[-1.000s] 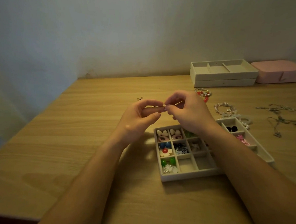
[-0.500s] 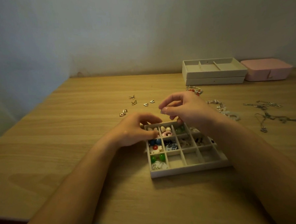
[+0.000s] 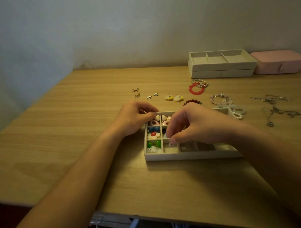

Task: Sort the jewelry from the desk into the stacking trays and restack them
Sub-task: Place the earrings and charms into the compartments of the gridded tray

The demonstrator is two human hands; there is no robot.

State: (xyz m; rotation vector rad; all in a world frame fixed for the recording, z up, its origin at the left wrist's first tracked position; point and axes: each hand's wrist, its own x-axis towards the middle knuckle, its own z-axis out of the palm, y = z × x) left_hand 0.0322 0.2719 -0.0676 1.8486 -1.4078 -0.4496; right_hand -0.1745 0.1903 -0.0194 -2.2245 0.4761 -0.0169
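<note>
Head view shows the task about in the middle, by my judgement. The right hand [image 3: 190, 125] is bent over the compartment tray [image 3: 192, 154], its thumb and forefinger pinched narrow on a small pale earring [image 3: 170, 144] and lowering it into an empty cell of the front row. The left hand [image 3: 136, 118] rests at the tray's far left corner, fingers curled; I cannot tell if it holds something or only steadies the rim. Just left of the right hand, the cells are already filled with coloured earrings [image 3: 153, 134]. Beyond both hands, still loose on the desk [image 3: 77, 135], lie small earrings [image 3: 152, 96], a red bracelet [image 3: 196, 88] and pale bead bracelets [image 3: 220, 99]; well to the right of the right hand lie thin necklaces [image 3: 276, 105]. Far behind the right hand, two stacked trays [image 3: 222, 66] look empty on top, so the restacking is not yet done.
</note>
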